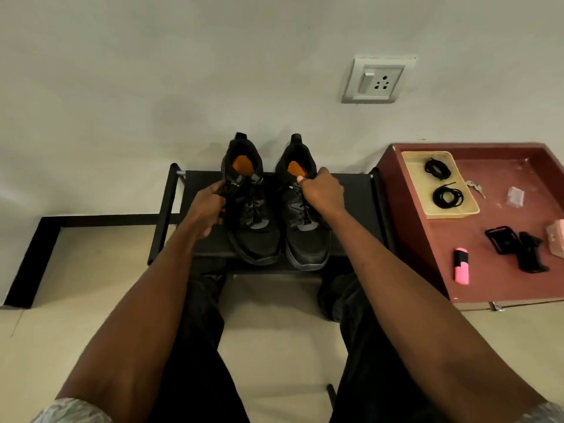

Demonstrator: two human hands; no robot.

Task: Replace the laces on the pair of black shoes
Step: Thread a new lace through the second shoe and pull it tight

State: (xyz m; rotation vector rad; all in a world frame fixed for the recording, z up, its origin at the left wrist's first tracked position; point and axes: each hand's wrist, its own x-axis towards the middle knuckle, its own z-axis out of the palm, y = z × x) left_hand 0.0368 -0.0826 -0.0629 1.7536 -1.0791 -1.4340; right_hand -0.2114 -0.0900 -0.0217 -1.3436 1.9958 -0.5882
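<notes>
Left hand (210, 206) grips left shoe (248, 203) at collar; right hand (320, 190) pinches tongue of right shoe (305, 215). Both shoes black, orange insoles, laced, side by side on rack (357, 196), toes toward person. Two coiled black laces (448, 196) in tray (418, 178) on bench (500, 279).

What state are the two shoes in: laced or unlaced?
Laced. Black laces still cross the front of the left shoe and the right shoe; neither is stripped yet.
</notes>
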